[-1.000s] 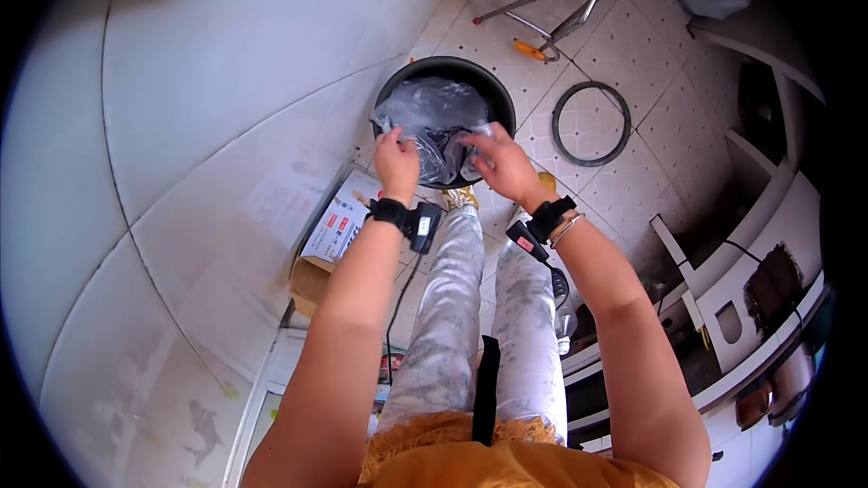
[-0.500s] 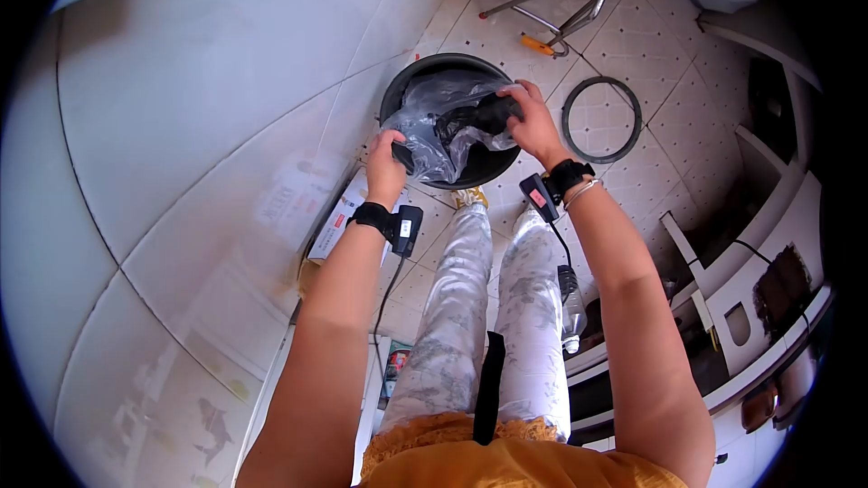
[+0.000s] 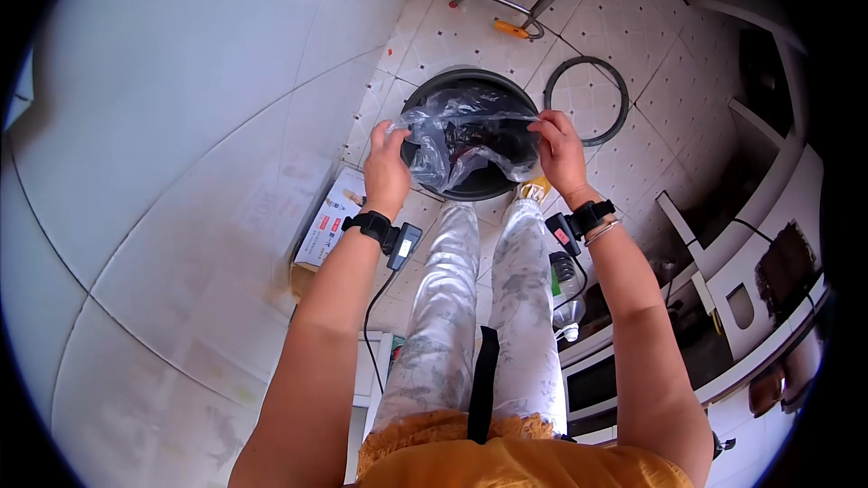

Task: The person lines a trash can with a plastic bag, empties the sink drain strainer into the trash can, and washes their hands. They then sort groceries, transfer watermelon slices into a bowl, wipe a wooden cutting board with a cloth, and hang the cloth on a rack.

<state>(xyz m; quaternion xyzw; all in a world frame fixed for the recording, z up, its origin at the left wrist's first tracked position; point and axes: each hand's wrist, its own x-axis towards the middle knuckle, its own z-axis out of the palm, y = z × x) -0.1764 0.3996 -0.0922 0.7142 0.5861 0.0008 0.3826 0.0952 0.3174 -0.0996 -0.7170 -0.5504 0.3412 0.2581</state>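
Note:
A clear plastic bag (image 3: 470, 108) is stretched across the mouth of a round black bin (image 3: 515, 89) standing on the tiled floor. At the bin's left side, my left hand (image 3: 387, 176) pinches the bag's edge. My right hand (image 3: 562, 158) grips the opposite edge between thumb and fingers at the right side. The bag's upper edge runs nearly straight between both hands, while its loose folds hang down into the bin. Something dark shows through the plastic inside; I cannot make out what it is.
A dark ring (image 3: 623, 101) lies on the floor right of the bin. Metal chair legs (image 3: 502, 2) and a yellow-handled item (image 3: 512, 29) are beyond. A printed box (image 3: 330, 226) stands by the left wall, and a plastic bottle (image 3: 568, 303) is beside my right leg.
My right hand has let go of the dark bundle and now holds the bag's edge. My hands have moved apart, pulling the bag wider. The view has shifted slightly.

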